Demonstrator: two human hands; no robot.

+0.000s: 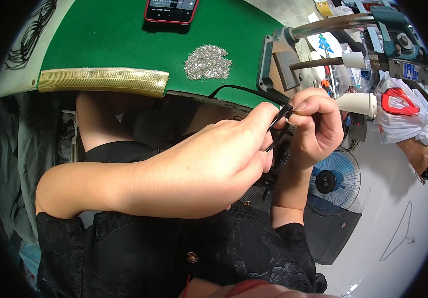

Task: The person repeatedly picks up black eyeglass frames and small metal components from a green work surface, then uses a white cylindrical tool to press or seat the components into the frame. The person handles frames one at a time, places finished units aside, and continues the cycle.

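My left hand (238, 149) is closed around a black eyeglasses frame (272, 145), holding it above the table's near edge. One thin black temple arm (238, 88) reaches out to the left over the green surface. At the corner of the frame, the thumb and forefinger of my right hand (319, 124) meet in a pinch. What sits between those fingertips is too small to make out. Beyond my hands, a loose pile of tiny shiny silver pieces (208, 62) lies on the green tabletop (109, 39).
A gold mesh-patterned strip (103, 82) covers the table's front edge at left. A phone in a red case (170, 11) lies at the back. To the right stand a dark green metal bench machine (395, 30), plastic bags (407, 111) and a blue fan (335, 179).
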